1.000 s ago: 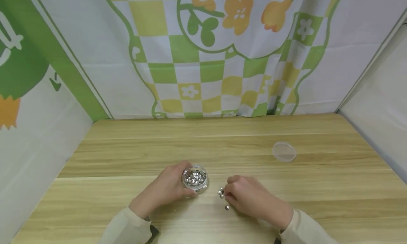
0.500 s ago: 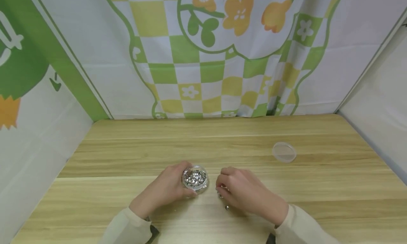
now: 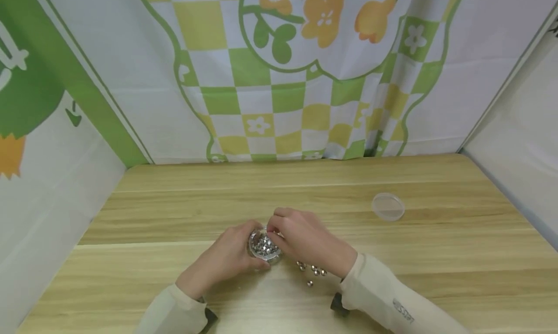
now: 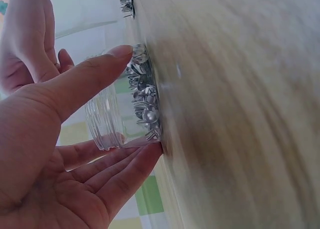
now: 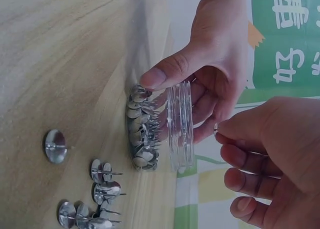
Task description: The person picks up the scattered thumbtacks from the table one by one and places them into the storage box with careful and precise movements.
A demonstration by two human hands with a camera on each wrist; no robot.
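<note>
My left hand [image 3: 233, 254] grips a clear round jar [image 5: 180, 131] standing on the table, thumb on one side and fingers on the other. Metal thumbtacks [image 4: 145, 96] cover its bottom, and its threaded mouth is uncovered. Over the jar's right side, my right hand [image 3: 301, 235] pinches a small metal piece, apparently a thumbtack [image 5: 216, 129], between thumb and forefinger; only a sliver shows in the right wrist view. Several loose thumbtacks [image 5: 105, 191] lie on the table right of the jar, below my right wrist in the head view. A single thumbtack [image 3: 310, 283] sits slightly nearer the front.
A clear round lid [image 3: 388, 206] lies flat on the wooden table [image 3: 196, 189], farther back and to the right. Behind the table hangs a green, yellow and white checked curtain [image 3: 292, 99]. White cloth panels [image 3: 519, 145] border both sides.
My right hand has moved left and back, from the loose thumbtacks to over the jar. More of the loose thumbtacks are now uncovered. The left hand keeps its hold in place.
</note>
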